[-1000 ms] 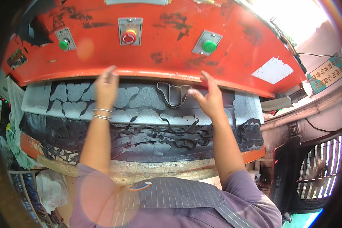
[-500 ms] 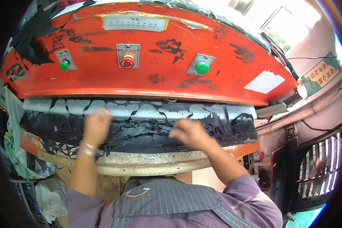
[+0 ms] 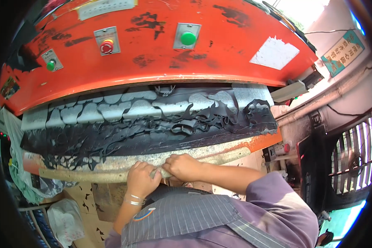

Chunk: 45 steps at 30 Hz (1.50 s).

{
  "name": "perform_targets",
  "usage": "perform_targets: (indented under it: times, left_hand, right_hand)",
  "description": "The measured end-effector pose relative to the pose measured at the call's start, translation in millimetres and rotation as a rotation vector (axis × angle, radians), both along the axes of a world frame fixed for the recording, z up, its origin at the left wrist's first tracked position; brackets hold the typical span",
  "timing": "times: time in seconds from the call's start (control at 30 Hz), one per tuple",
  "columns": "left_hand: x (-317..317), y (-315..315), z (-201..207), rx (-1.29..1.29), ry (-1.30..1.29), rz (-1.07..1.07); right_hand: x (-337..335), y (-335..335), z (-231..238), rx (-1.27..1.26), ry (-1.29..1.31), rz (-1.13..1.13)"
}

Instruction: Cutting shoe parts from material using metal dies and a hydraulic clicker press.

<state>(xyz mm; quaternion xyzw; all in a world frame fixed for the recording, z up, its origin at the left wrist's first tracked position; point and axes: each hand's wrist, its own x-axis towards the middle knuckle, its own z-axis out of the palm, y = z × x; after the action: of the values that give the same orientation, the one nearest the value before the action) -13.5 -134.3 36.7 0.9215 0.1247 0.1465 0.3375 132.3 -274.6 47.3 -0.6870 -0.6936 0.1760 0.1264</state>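
Observation:
Side by side, my left hand (image 3: pixel 142 178) and my right hand (image 3: pixel 182 167) are closed over the worn, pale front rail (image 3: pixel 219 159) of a red machine. Their knuckles face up, and the undersides of the fingers are hidden. Just beyond the rail lies a tangle of black sheet scraps (image 3: pixel 153 132), cut into thin curling strips. Behind it, a pale plate (image 3: pixel 144 110) shows through rounded cut-out shapes in black sheet. A small metal die-like piece (image 3: pixel 165 89) sits at the back, under the machine's edge.
The red machine front (image 3: pixel 124 70) rises behind the bed, carrying a red stop button (image 3: pixel 107 46), a large green button (image 3: pixel 188 38) and a smaller green button (image 3: pixel 51 65). A black fan (image 3: pixel 351 161) stands at the right. A white bag (image 3: pixel 66 221) is at lower left.
Both hands have come back from above the black scraps to the front rail and closed there, close together. The view has shifted, and more of the bed shows at the back.

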Motion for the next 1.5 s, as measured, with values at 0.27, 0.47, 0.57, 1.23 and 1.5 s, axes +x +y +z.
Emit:
perform_targets:
  times: [0.27, 0.47, 0.57, 1.23, 1.5]
  left_hand:
    - [48, 40, -4, -0.149, 0.317, -0.164]
    - [123, 64, 20, -0.178, 0.061, -0.036]
    - [153, 75, 22, -0.172, -0.019, 0.009]
    - [272, 39, -69, 0.033, -0.099, 0.178]
    - [273, 40, -75, 0.039, -0.168, 0.200]
  right_hand:
    - [218, 176, 1, 0.208, -0.641, 0.301]
    - [261, 232, -21, 0.031, -0.414, 0.594]
    - [272, 203, 18, 0.406, -0.448, 0.656]
    - [317, -29, -76, 0.293, 0.095, -0.594]
    - [321, -30, -76, 0.250, 0.052, -0.541]
